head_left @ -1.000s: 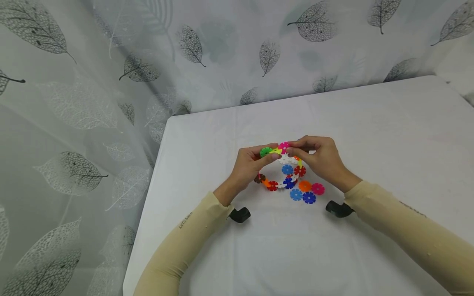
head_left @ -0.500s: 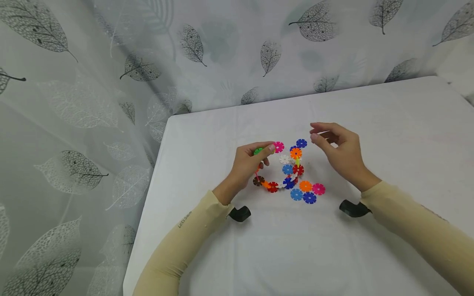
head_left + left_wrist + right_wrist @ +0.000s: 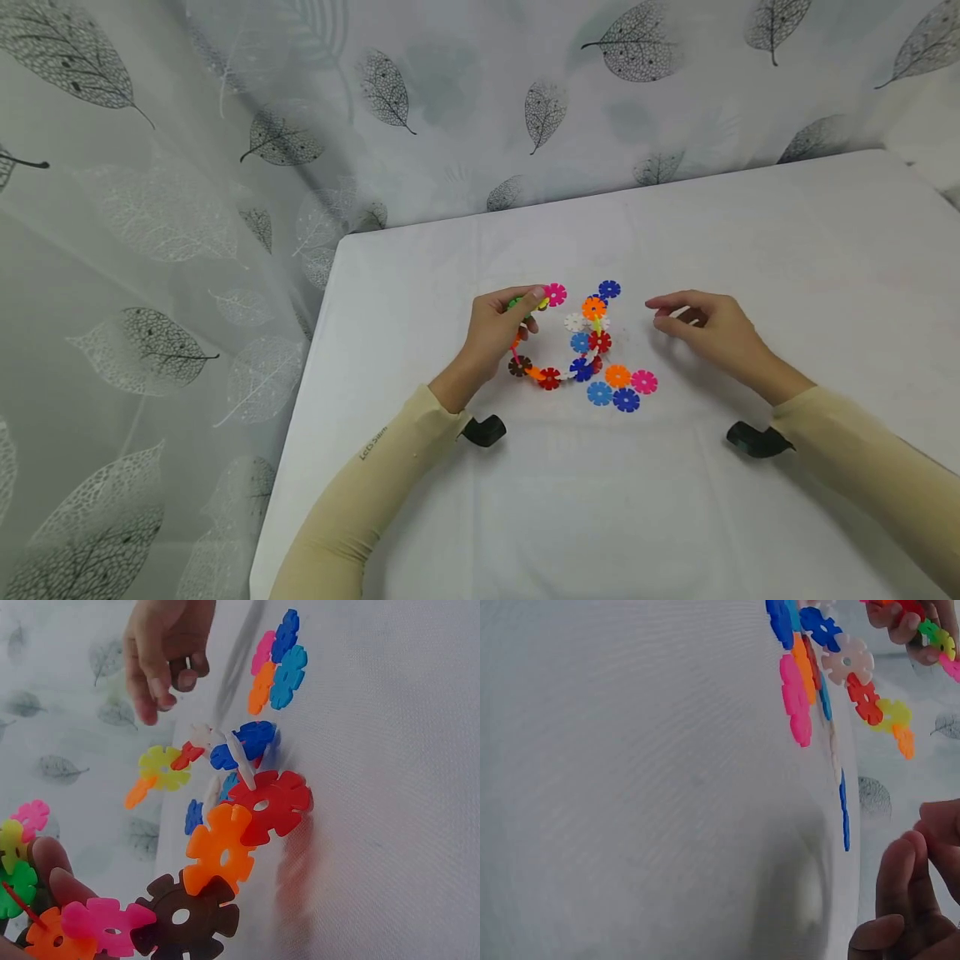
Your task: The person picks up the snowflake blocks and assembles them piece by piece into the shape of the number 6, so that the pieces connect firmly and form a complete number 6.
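Observation:
In the head view my left hand (image 3: 489, 335) pinches a chain of slotted plastic discs near one end, at its green and yellow discs. A pink disc (image 3: 555, 294) sticks out past the thumb. From there the chain curves down through a brown disc (image 3: 204, 930) and a red disc (image 3: 549, 380), then up to an orange end disc (image 3: 594, 309). The palm and fingers hide part of it. My right hand (image 3: 708, 325) hovers right of the chain, fingers loosely bent, touching nothing. The right wrist view shows no disc between its fingers (image 3: 897, 870).
Loose discs lie on the white-covered table (image 3: 600, 517): an orange one (image 3: 618, 376), a pink one (image 3: 644, 382) and blue ones (image 3: 626, 401) in front of the chain. More blue (image 3: 610, 289) and white discs (image 3: 573, 322) lie within and behind its curve. A leaf-patterned curtain (image 3: 465, 108) hangs behind.
My right hand has let go of the pink end disc and moved away to the right, first rising, then lowering. My left hand, still holding the chain, has shifted slightly left.

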Action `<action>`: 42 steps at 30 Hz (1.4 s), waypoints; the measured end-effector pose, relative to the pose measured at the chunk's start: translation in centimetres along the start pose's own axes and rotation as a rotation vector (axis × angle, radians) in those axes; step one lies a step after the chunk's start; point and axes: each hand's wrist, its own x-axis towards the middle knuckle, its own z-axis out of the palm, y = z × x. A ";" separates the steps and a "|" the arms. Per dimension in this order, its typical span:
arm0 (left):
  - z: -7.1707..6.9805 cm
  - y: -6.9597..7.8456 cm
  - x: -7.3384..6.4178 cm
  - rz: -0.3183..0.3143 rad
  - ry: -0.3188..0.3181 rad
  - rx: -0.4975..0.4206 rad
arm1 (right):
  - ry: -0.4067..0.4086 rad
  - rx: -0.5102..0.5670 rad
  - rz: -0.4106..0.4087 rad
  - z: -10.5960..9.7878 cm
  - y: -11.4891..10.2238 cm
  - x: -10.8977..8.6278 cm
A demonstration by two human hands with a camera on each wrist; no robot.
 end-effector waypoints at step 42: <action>-0.3 0.1 -0.5 0.057 -0.065 -0.019 | -0.546 -0.172 -0.039 0.2 -1.9 -0.2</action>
